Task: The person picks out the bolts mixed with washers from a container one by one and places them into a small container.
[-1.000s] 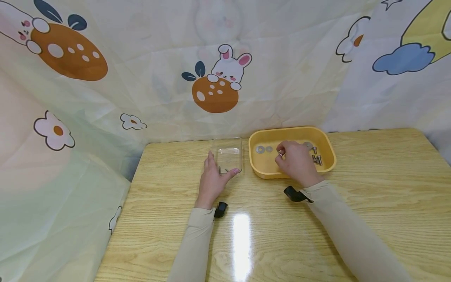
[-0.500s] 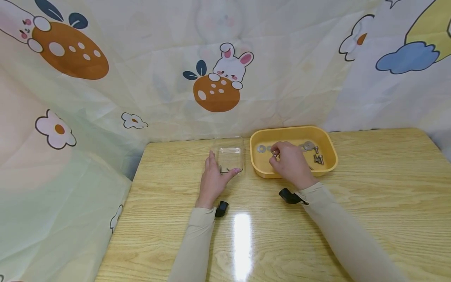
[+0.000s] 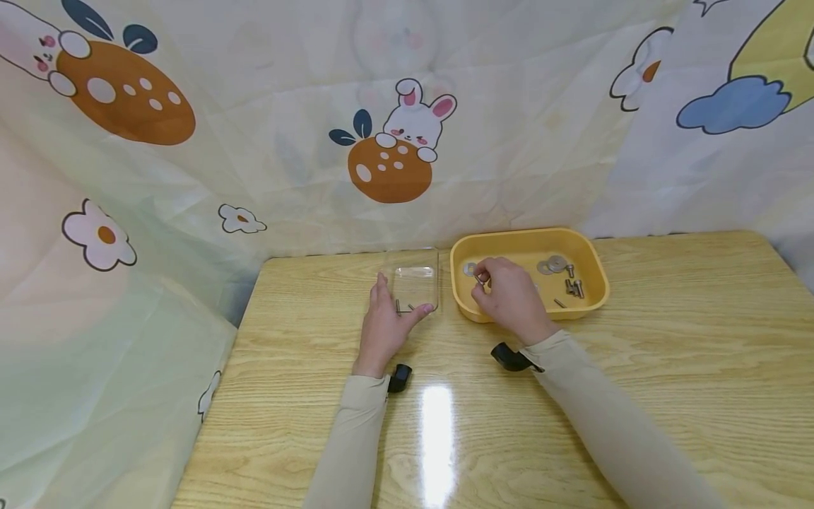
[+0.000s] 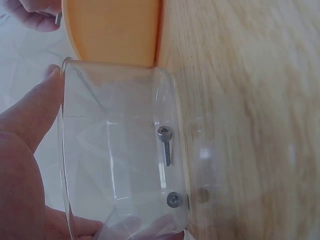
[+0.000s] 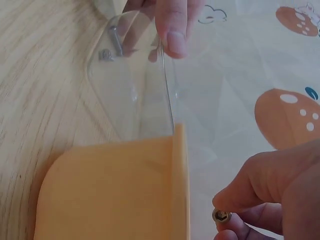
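My left hand (image 3: 384,325) holds a clear plastic box (image 4: 135,90), thumb at its near right corner and fingers along the left side. Two socket-head screws lie inside: one screw (image 4: 165,145) shows its length, the other screw (image 4: 173,200) mostly its head. My right hand (image 3: 514,300) pinches a hex-socket screw (image 5: 221,215) between thumb and fingers, above the left half of the yellow tray (image 3: 466,308). At the tray's right side lie several metal screws (image 3: 576,288) and washers (image 3: 557,264). Another washer (image 3: 470,268) at the left is partly visible beyond my fingertips.
Box and tray stand side by side near the far edge of the wooden table (image 3: 305,339), with a narrow gap between them. A printed cloth (image 3: 286,155) hangs right behind. A small thin metal piece (image 3: 559,302) lies near the tray's front wall.
My right hand has moved left across the tray with the pinched screw, uncovering washers and the thin metal piece on the right. My left hand and the box stay in place.
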Motion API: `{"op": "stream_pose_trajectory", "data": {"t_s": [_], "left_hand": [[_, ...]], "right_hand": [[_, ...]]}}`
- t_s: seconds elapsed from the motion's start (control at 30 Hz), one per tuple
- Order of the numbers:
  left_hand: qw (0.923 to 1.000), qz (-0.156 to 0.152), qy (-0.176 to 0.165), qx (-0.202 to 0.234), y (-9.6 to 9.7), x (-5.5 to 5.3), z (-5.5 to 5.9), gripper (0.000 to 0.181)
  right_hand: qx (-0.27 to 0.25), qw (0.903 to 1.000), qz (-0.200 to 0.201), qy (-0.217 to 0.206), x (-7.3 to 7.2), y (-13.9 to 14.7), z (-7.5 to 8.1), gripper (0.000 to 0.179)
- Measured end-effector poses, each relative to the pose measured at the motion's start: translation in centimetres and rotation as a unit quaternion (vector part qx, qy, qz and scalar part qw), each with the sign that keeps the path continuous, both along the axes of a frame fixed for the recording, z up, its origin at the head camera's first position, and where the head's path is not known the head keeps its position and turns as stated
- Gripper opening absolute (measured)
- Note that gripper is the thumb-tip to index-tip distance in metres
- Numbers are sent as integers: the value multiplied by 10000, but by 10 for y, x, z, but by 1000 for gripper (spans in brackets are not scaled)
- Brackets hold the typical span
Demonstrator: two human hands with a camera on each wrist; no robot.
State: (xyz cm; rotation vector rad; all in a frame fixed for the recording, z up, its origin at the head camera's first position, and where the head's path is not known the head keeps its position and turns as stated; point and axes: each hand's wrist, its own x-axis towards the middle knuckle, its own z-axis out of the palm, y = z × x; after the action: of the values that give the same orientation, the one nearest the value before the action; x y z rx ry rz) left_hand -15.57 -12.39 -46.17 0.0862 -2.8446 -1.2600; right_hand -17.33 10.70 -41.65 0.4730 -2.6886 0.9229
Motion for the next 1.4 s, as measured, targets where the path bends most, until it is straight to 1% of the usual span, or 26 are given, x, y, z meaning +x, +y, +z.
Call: {"op": "stream_pose_trajectory", "data": {"t_s": [0.13, 0.4, 0.63, 0.93, 1.1, 1.27, 1.4], "left_hand": [[10000, 7, -15, 8, 0, 0, 0, 123], [10000, 35, -56, 17, 0, -1, -1, 123], [10000, 35, -43, -31, 0, -1, 0, 122], [10000, 49, -14, -85, -1, -1, -1, 123], [10000, 52, -42, -73, -1, -1, -1, 123], [10000, 52, -10, -76, -1, -1, -1, 123], [10000, 18, 35, -87, 0, -1, -1, 122]], "right_hand": [[-14, 9999, 103, 82, 0, -5, -1, 16], [25, 9997, 240, 69, 0, -17, -1, 11], [68, 9996, 246, 98, -2, -26, -2, 13], [160, 9992, 361, 59, -6, -33, -3, 12], [195, 9985, 482, 164, -9, -36, -6, 11], [323, 9970, 625, 320, -10, -40, -4, 12], [308, 9966, 702, 286, -11, -43, -3, 13]]}}
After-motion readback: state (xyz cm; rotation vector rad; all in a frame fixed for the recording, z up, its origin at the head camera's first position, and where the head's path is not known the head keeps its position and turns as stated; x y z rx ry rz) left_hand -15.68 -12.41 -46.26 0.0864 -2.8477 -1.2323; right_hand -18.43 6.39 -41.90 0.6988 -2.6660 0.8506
